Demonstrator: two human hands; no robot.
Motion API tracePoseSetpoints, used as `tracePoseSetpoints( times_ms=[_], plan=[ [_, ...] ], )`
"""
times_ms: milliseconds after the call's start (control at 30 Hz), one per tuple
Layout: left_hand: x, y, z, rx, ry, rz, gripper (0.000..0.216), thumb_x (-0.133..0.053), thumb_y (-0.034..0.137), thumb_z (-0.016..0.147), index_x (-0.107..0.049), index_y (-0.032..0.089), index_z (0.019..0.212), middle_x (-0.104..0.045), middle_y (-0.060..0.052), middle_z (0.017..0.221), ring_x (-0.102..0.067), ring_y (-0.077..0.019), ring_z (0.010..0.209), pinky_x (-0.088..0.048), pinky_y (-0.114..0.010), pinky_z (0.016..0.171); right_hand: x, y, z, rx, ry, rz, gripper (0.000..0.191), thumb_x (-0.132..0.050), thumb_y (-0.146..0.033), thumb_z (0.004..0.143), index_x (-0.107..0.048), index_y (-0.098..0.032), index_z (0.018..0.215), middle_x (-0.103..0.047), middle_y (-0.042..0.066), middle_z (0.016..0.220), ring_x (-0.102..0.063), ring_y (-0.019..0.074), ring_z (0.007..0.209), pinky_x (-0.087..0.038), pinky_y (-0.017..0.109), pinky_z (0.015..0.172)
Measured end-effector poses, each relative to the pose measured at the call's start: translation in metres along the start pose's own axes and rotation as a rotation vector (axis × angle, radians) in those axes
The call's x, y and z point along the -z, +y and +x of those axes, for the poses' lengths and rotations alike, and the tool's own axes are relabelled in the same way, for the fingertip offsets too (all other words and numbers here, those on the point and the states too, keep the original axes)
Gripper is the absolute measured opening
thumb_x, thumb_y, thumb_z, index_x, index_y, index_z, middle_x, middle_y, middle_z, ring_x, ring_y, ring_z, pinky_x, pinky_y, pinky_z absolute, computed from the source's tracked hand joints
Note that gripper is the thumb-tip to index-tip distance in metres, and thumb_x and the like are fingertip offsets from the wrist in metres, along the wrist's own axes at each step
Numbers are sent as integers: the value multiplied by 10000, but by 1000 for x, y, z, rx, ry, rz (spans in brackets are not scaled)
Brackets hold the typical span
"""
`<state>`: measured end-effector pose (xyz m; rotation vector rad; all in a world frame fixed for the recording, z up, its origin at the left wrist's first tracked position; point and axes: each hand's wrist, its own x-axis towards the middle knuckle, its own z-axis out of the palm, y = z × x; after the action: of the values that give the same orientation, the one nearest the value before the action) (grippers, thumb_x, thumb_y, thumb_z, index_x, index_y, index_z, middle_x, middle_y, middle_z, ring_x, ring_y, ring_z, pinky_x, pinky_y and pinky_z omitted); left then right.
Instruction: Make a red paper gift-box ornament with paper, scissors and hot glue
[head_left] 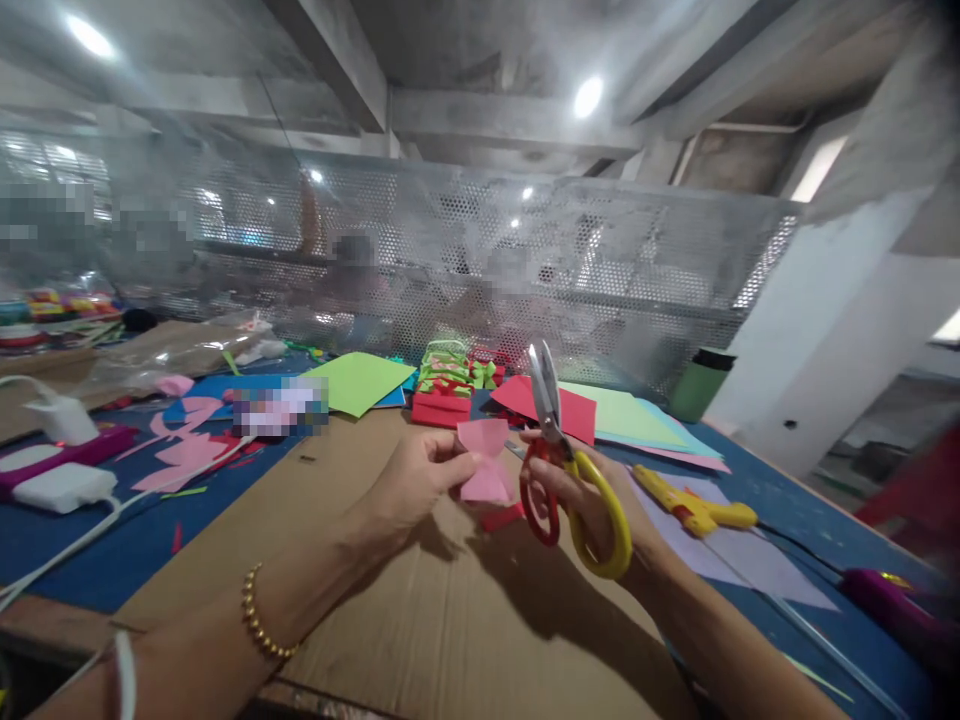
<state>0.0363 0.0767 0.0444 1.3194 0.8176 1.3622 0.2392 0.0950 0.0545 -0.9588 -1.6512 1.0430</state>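
Between the thumb and fingers of my left hand (435,470) is a pink paper bow shape (484,462), narrow in its middle and wider at top and bottom. My right hand (581,490) grips a pair of scissors (553,420) with one red and one yellow handle. Its blades point up and stand slightly apart, to the right of the pink paper and not touching it. Under both hands lies a brown cardboard sheet (360,620). A small red paper strip (501,517) shows just below the pink paper.
Behind my hands stand a red paper box (441,405) and green paper pieces (444,365). A yellow glue gun (694,505) lies at right on pale paper, its cord trailing. Pink scraps (184,455) and a power strip (67,460) are at left; a green bottle (701,383) stands back right.
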Motion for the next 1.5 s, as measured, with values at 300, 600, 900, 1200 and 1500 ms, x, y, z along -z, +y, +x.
tracePoseSetpoints(
  times_ms=[300, 600, 900, 1200, 1500],
  plan=[
    [-7, -5, -2, 49, -13, 58, 176, -723, 317, 746, -744, 152, 805, -691, -47, 736, -570, -135, 611, -427, -264, 590, -14, -10, -8, -11, -76, -62, 345, -776, -499, 724, -606, -217, 829, -545, -52, 619, -499, 108, 473, -406, 239, 445],
    [-12, -9, 0, 35, 5, 55, 97, -689, 241, 729, -737, 157, 737, -626, -6, 629, -498, -103, 550, -385, -246, 555, -17, -6, -8, 18, -91, -110, 197, -686, -378, 722, -580, -228, 795, -551, -30, 669, -501, 112, 512, -429, 235, 452],
    [-10, -12, -1, 141, -69, -47, 179, -718, 287, 748, -773, 146, 842, -681, -32, 678, -507, -98, 541, -386, -233, 553, -16, -5, -8, -7, -124, -21, 175, -704, -319, 699, -594, -215, 788, -584, -14, 722, -533, 120, 529, -440, 248, 466],
    [-8, -14, -2, 167, -125, -75, 264, -779, 261, 755, -775, 142, 990, -764, -104, 955, -675, -169, 794, -496, -266, 735, -13, -2, -9, 22, -127, -44, 245, -695, -329, 726, -666, -206, 936, -583, -20, 734, -526, 116, 514, -431, 244, 439],
    [-6, -17, 0, 162, -147, -85, 175, -757, 228, 783, -793, 166, 943, -777, -93, 916, -686, -150, 758, -503, -243, 709, -11, -4, -8, 96, -116, -149, 224, -685, -306, 711, -726, -223, 915, -634, 8, 709, -559, 155, 588, -435, 256, 482]
  ],
)
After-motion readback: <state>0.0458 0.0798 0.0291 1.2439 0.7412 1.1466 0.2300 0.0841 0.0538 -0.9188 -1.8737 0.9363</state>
